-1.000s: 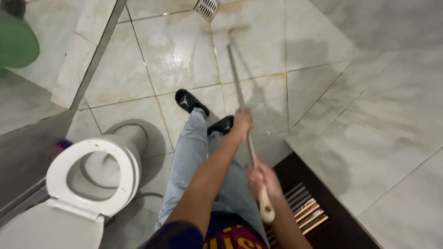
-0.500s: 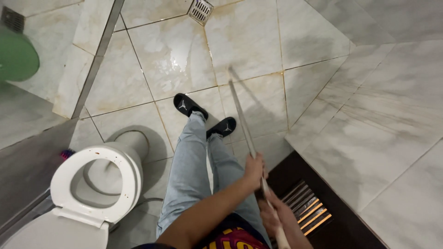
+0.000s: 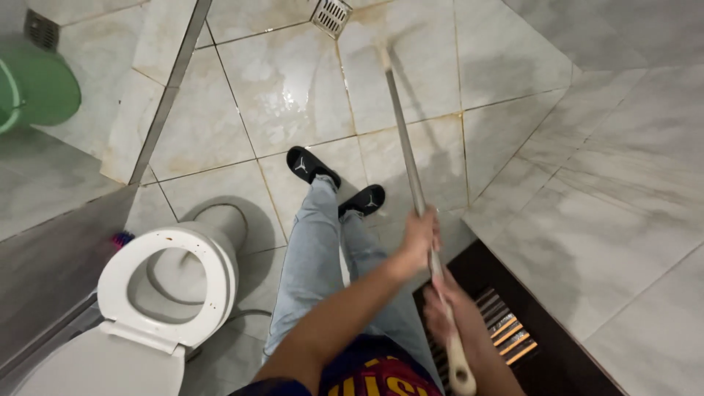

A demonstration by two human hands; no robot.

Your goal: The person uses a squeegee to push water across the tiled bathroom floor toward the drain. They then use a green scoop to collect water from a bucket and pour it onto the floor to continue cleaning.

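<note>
While both hands grip it, the long-handled floor squeegee (image 3: 411,169) runs as one straight line from the person's lap up and away toward the top of the view, its long axis leaning slightly leftward as it recedes. Its pale rounded grip end sits nearest the camera at the bottom edge, and its far working end meets the wet floor tiles (image 3: 286,88) just below the square metal floor drain (image 3: 331,15) (the head itself is too blurred to make out in shape). The left hand (image 3: 418,238) is wrapped tight around the metal shaft partway along, fingers curled closed on it; the right hand (image 3: 444,315) is clenched around the shaft lower down, close above the pale grip. The floor is glossy cream tile with brownish grout lines, shining with water near the drain. Grey marbled wall tiles (image 3: 609,220) rise on the right, with a dark slatted doormat (image 3: 506,323) at their foot. A white toilet (image 3: 165,290) with its seat down stands at lower left, and a green bucket (image 3: 37,88) sits beyond a low tiled partition (image 3: 158,88). Black slippers (image 3: 312,165) stand on the tiles.
</note>
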